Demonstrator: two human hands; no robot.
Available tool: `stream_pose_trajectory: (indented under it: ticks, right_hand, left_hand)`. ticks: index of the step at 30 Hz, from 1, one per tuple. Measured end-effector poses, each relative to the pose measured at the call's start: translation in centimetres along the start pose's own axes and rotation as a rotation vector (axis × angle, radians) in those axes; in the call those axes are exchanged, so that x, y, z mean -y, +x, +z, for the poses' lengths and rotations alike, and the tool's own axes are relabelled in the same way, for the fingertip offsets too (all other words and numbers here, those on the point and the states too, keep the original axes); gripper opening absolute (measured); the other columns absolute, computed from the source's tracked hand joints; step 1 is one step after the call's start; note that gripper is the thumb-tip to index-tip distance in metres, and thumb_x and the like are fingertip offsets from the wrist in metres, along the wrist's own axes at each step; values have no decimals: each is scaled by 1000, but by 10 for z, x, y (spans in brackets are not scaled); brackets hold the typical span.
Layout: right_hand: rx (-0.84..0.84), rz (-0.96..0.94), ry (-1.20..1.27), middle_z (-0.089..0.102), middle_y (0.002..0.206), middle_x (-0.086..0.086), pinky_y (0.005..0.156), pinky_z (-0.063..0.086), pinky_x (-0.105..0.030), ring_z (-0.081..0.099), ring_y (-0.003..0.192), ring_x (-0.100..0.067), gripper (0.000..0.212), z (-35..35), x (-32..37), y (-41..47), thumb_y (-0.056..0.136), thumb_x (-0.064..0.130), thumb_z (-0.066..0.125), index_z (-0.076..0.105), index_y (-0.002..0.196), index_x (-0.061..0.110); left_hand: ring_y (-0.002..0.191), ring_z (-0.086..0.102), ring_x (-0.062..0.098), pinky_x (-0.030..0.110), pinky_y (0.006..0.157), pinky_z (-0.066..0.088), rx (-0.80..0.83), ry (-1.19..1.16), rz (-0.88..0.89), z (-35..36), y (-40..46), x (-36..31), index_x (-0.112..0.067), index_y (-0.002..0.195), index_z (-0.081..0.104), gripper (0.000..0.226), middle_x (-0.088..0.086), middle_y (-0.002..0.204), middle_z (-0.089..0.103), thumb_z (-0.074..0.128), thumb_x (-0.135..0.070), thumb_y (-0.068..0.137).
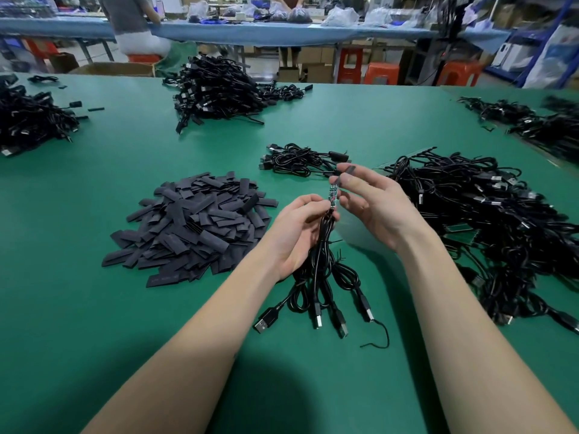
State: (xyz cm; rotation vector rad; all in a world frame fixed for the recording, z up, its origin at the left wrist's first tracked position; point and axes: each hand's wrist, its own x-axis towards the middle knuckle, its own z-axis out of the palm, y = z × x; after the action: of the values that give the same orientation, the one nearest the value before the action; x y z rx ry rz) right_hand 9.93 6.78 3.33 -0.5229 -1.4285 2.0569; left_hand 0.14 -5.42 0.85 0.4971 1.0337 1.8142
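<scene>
Several black USB cables (pixel 316 277) are gathered in the person's left hand (pixel 297 233), whose fingers are curled round the bundle just below a small circuit board (pixel 332 195) that stands upright out of the top of the grip. The cables' loops and plugs trail down toward 6 o'clock and rest on the green table mat (pixel 94 308). At 1 o'clock from the board, the right hand (pixel 372 208) pinches one short black heat-shrink sleeve (pixel 348 169) between thumb and fingertips. Its lower end is just beside the board's top, and I cannot tell whether they touch. At 9 o'clock from the hands lies a pile of flat sleeves (pixel 194 227). At 3 o'clock there is a large cable heap (pixel 488 220), at 12 o'clock a small cable cluster (pixel 300 159), and further off at 11 o'clock a far cable heap (pixel 216 89).
</scene>
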Motion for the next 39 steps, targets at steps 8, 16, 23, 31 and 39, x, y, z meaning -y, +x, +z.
stream_pose_trajectory:
  ticks: [8,16,23,31,39]
  right_hand:
    - [-22,-20,86,75,93,-7,73,56,-16,69,78,-11,10,0,0,-1,86,10,74,76,95,4]
    - [8,-9,11,77,94,-9,76,56,-17,71,80,-12,19,-6,3,-1,80,12,77,76,97,5]
    - [138,148,40,77,95,-8,72,58,-18,73,81,-12,22,-18,12,-8,79,13,72,75,100,5]
    - [241,115,-70,77,97,-11,75,58,-19,74,83,-12,18,-25,23,-12,79,9,71,78,95,10]
    - [299,106,-60,76,98,-10,78,58,-21,73,78,-9,18,-30,20,-18,80,4,67,76,95,10]
  left_hand:
    - [65,60,11,24,75,41,-3,-35,-42,0,-2,-1,-12,93,54,9,3,71,65,56,-4,97]
    - [65,57,12,24,72,37,34,-24,-69,-2,-2,-2,-14,90,53,11,2,70,65,59,-6,93]
    - [66,58,11,24,73,40,146,2,-112,-10,-4,-7,-15,90,52,20,3,78,62,70,-9,82]
    - [65,58,10,24,72,38,166,17,-138,-13,-1,-7,-17,89,51,21,0,76,60,69,-12,79]
    - [65,58,11,18,64,54,211,-29,-146,-14,-1,-7,-14,89,53,18,2,78,59,68,-7,81]
